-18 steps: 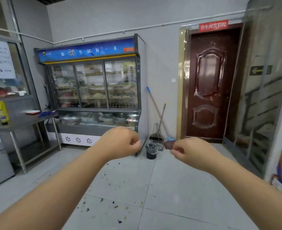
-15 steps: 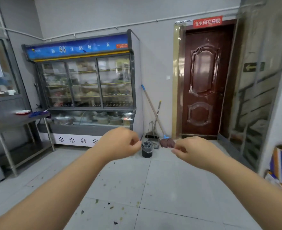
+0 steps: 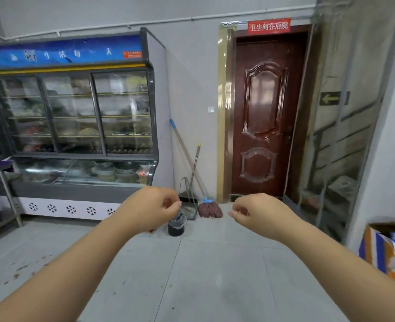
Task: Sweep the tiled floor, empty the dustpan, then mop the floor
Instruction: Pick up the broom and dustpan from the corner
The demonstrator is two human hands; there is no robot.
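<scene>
The view has drawn nearer to the corner beside the brown door (image 3: pixel 265 117), and the left hand (image 3: pixel 151 209) and right hand (image 3: pixel 258 214) remain raised with fingers loosely curled, holding nothing, so sweeping has not begun. The mop (image 3: pixel 209 209), a second long handle and the dustpan (image 3: pixel 188 205) lean at the wall ahead, well beyond reach. Debris litters the tiled floor (image 3: pixel 215 275) at lower left (the small black bin (image 3: pixel 175 225) looks lined and part-filled; the display fridge (image 3: pixel 75 124) holds dishes).
</scene>
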